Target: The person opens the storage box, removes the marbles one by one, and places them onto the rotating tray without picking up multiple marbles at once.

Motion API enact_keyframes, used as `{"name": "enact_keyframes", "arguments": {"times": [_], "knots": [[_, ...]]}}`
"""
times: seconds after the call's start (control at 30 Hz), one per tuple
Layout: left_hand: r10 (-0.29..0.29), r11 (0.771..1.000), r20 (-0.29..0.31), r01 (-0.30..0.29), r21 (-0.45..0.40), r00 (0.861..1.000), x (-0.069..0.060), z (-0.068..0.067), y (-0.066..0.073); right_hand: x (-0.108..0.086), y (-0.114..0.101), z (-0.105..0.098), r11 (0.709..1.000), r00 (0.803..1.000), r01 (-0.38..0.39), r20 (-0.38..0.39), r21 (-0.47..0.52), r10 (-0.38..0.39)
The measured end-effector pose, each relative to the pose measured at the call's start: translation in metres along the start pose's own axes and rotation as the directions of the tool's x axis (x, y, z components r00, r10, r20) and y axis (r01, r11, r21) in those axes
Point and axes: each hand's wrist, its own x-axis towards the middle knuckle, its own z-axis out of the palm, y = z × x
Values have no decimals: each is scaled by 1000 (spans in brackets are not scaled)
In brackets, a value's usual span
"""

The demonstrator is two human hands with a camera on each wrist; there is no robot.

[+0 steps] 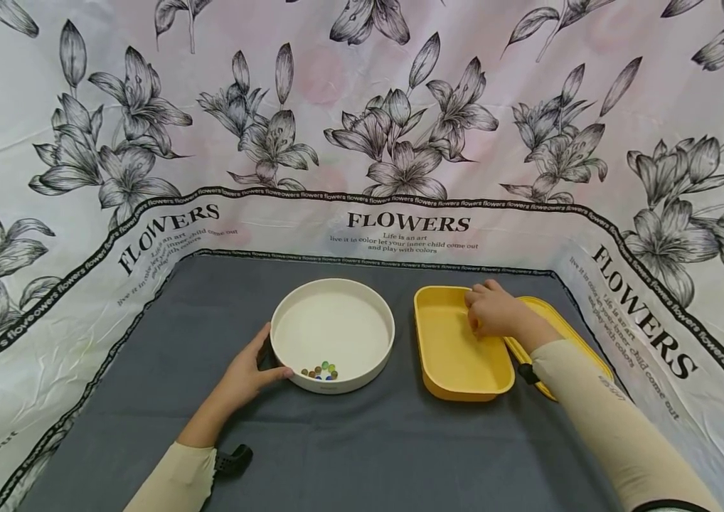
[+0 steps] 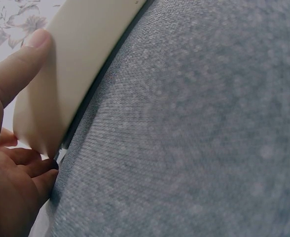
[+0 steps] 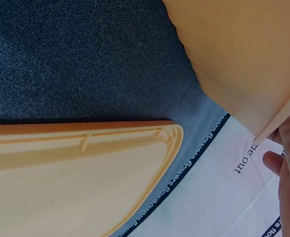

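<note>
A round white dish [image 1: 333, 331] sits on the grey cloth, with several small marbles [image 1: 320, 370] in green, brown and blue gathered by its near rim. My left hand [image 1: 248, 371] grips the dish's left side; in the left wrist view its thumb [image 2: 24, 64] lies against the outer wall and the other fingers curl at the lower edge. To the right is a deep yellow box [image 1: 458, 348]. My right hand [image 1: 495, 310] holds the far part of its right rim, fingers bent over the edge. Only part of that hand shows in the right wrist view, beside the box wall [image 3: 238, 54].
A yellow lid [image 1: 560, 334] lies right of the box, partly under my right forearm; its raised rim [image 3: 172, 131] shows in the right wrist view. Grey cloth [image 1: 349, 455] covers the table. A flower-printed sheet [image 1: 410, 235] rises at the back and both sides.
</note>
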Motion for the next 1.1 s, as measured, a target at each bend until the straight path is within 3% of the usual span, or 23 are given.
{"name": "enact_keyframes", "arguments": {"times": [0.37,0.53,0.83,1.1], "knots": [[-30,999,-10,31,22,999,3,2,-2,2,-3,-1,1000,1000,18,3,-26,-17],[-26,1000,-9,26,5,1000,3,2,-1,-4,-4,-8,1000,994,17,-106,26,-14],[-2,1000,-10,2,-10,1000,3,0,0,-16,2,-28,982,954,28,-299,189,30],[0,1000,1,0,-1,1000,4,0,-4,-24,0,-44,967,934,8,-348,255,84]]}}
